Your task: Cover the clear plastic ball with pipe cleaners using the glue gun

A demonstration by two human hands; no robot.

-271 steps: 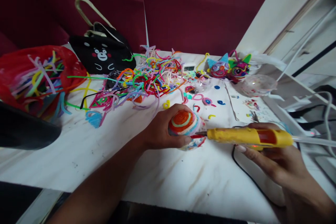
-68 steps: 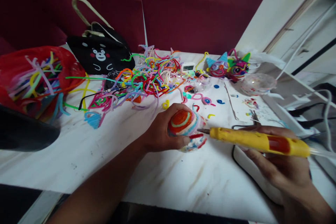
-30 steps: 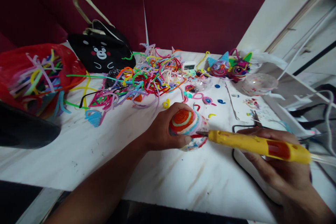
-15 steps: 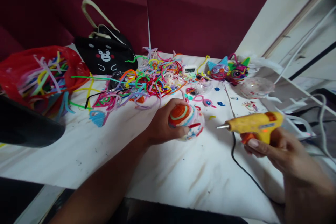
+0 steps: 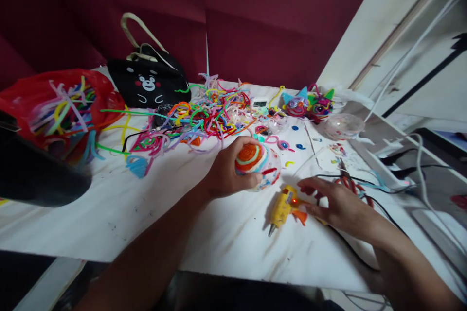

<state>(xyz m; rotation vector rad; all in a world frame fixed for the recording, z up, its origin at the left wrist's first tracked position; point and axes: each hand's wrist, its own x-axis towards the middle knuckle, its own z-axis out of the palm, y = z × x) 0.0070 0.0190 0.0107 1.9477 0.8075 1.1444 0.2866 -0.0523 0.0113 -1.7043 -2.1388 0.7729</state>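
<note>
Head view: glue gun (image 5: 282,207) lay with nozzle toward the person; open right hand (image 5: 337,204) touched it, left hand (image 5: 224,173) gripped the ball (image 5: 256,161).

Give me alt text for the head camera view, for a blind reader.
A person's left hand holds a ball wrapped in pipe cleaners at a white table; the open right hand touches a yellow glue gun lying beside it. Behind lie loose pipe cleaners.
</note>
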